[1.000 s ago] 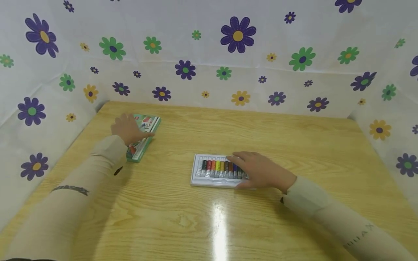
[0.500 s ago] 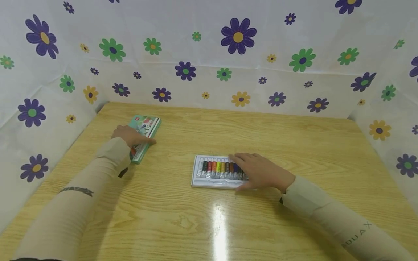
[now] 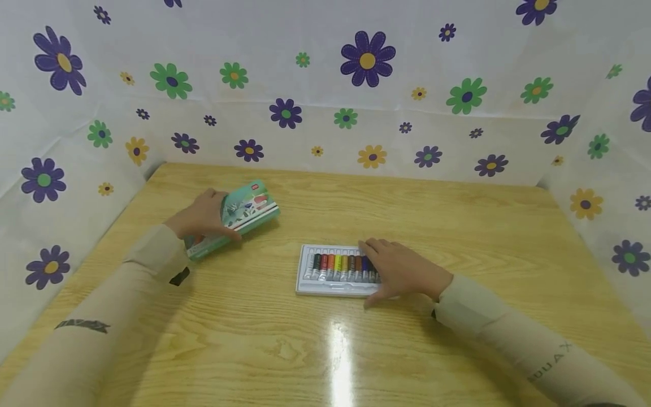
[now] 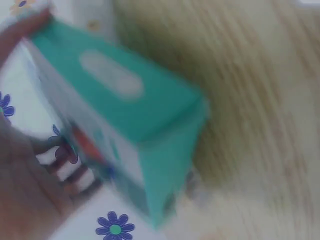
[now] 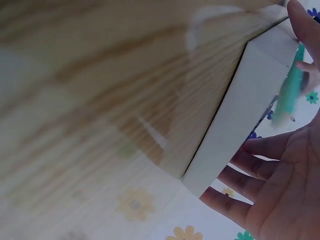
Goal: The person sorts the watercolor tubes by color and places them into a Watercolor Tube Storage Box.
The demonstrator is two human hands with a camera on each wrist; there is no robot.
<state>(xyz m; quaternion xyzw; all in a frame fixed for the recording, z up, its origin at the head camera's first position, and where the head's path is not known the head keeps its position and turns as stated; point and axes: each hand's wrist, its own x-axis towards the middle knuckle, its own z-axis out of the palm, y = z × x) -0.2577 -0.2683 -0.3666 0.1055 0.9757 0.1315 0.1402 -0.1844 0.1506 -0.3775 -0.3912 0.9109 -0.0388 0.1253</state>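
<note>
My left hand (image 3: 203,217) grips a green cardboard box (image 3: 249,208) printed with small pictures, at the left of the table. In the left wrist view the box (image 4: 115,82) looks tilted and blurred, the thumb at one edge and the fingers beneath the printed face. Near the middle lies a white tray (image 3: 335,288) with a row of coloured paint tubes (image 3: 338,264). Across its right end my right hand (image 3: 404,268) holds it, thumb at the near edge and fingers at the far one, hiding the last tubes. The right wrist view shows the tray's white side (image 5: 225,120).
The wood-grain table (image 3: 285,345) carries a bright light reflection in front of the tray. A white cloth with printed flowers (image 3: 325,85) stands behind the table and along both sides.
My left hand has shifted its hold on the green box, turned it clockwise and brought it to the right, toward the tray. The right hand and paint tray have stayed almost still.
</note>
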